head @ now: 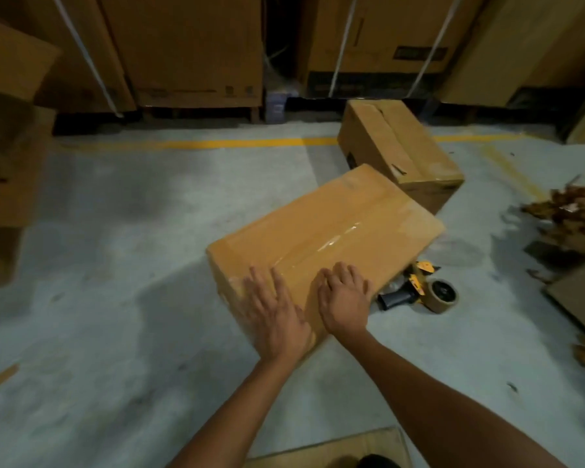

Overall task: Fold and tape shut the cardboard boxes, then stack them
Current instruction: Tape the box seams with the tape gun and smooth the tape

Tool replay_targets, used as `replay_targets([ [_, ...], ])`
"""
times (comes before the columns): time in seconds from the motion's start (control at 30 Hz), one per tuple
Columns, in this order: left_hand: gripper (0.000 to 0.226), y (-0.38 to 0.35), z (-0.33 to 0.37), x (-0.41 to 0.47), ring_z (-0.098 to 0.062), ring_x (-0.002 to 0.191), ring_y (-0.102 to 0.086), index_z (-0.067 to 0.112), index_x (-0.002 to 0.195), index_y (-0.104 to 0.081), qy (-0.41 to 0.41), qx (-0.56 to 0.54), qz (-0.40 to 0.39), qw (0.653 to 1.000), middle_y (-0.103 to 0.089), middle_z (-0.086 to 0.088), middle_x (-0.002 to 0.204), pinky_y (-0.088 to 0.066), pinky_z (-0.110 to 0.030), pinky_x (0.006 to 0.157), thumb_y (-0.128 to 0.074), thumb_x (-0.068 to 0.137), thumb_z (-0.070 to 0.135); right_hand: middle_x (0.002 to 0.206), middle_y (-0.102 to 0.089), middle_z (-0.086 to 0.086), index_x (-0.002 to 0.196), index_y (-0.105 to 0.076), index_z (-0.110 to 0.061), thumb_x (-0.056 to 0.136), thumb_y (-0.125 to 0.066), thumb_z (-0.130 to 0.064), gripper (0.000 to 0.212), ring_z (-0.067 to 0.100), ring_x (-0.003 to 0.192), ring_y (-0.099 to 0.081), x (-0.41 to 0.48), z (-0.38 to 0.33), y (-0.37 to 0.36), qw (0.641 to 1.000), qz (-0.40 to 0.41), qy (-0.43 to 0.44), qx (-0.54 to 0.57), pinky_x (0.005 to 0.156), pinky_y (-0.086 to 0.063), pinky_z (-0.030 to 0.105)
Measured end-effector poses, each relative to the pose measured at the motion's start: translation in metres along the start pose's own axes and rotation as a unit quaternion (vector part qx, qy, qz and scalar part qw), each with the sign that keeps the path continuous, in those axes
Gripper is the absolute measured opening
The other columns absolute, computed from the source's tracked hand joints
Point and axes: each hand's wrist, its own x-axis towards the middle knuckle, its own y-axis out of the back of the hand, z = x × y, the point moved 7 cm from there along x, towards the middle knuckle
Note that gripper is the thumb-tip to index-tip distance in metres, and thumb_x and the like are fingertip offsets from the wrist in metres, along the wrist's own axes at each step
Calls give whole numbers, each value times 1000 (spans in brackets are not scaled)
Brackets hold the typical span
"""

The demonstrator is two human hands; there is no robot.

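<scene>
Fingers (258, 284) of the left hand (274, 315) lie straight and slightly spread, flat on the top of the near cardboard box (325, 231); the right hand (345, 302) lies just beside it, its fingers also straight and close together, palm down on the same face; neither hand curls round anything; the 2 hands sit at the box's near end, one on each side of a shiny strip of clear tape (331, 244) that runs along the middle seam; both forearms reach in from the bottom edge of the view

The box is closed, its flaps flat, and it stands askew on the grey concrete floor (115, 265); a yellow and black tape dispenser (419, 292) with a tan roll lies on the floor just beside the box's right side, partly hidden by its edge; a 2nd closed box (399, 150) stands just beyond the far corner, and whether the 2 touch I cannot tell

A yellow line (183, 143) crosses the floor farther back; tall cartons (183, 45) line the rear; stacked boxes (7, 163) stand at the left; a heap of brown scraps (571, 224) lies at the right; a flat cardboard sheet (335, 447) shows at the bottom edge
</scene>
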Motion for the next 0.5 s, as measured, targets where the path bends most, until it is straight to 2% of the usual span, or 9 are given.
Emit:
replay_targets([
  [0.03, 84, -9, 21, 2, -40, 152, 1, 11, 158, -16, -72, 49, -14, 996, 4, -22, 164, 3, -49, 119, -56, 86, 27, 151, -48, 8, 131, -63, -27, 90, -31, -45, 55, 32, 141, -37, -2, 16, 5, 998, 43, -41, 18, 110, -26, 57],
  [0.1, 70, -36, 57, 11, -33, 153, -3, 14, 157, -21, -167, 102, -87, 977, -6, -15, 166, -1, -52, 123, -48, 95, 32, 141, -51, 11, 119, -67, -22, 88, -52, -31, 36, 33, 132, -43, -5, 51, 9, 984, 114, -118, 67, 102, -36, 57],
  [0.17, 60, -60, 86, 26, -26, 153, -4, 17, 156, -22, -225, 141, -146, 953, -11, -8, 166, -5, -50, 123, -37, 102, 38, 131, -50, 13, 115, -63, -15, 91, -58, -22, 26, 35, 122, -44, -5, 92, 10, 956, 159, -197, 145, 94, -42, 51],
  [0.23, 58, -81, 116, 41, -22, 154, -1, 19, 157, -22, -278, 163, -183, 929, -8, -5, 167, -2, -46, 123, -33, 105, 41, 119, -52, 17, 111, -61, -8, 97, -54, -18, 18, 36, 112, -46, 0, 133, 1, 922, 173, -249, 240, 90, -41, 45],
  [0.3, 59, -102, 144, 54, -20, 154, 2, 20, 158, -19, -329, 174, -206, 905, -4, -4, 168, -1, -44, 124, -31, 106, 43, 109, -57, 16, 105, -62, -4, 100, -50, -14, 17, 35, 105, -51, 10, 175, -16, 894, 154, -294, 302, 85, -40, 39],
  [0.4, 61, -126, 182, 74, -18, 154, 3, 23, 159, -16, -377, 177, -204, 886, -2, -2, 168, 0, -42, 124, -27, 105, 48, 88, -55, 10, 87, -60, -8, 96, -48, -8, 15, 29, 87, -55, 25, 227, -53, 829, 45, -404, 384, 69, -37, 32],
  [0.5, 65, -144, 207, 95, -18, 154, 0, 25, 159, -17, -391, 174, -180, 886, -5, -1, 168, -3, -44, 123, -24, 103, 56, 81, -49, 17, 71, -47, -7, 95, -47, -4, 24, 28, 71, -46, 35, 254, -90, 711, -23, -507, 486, 62, -31, 35],
])
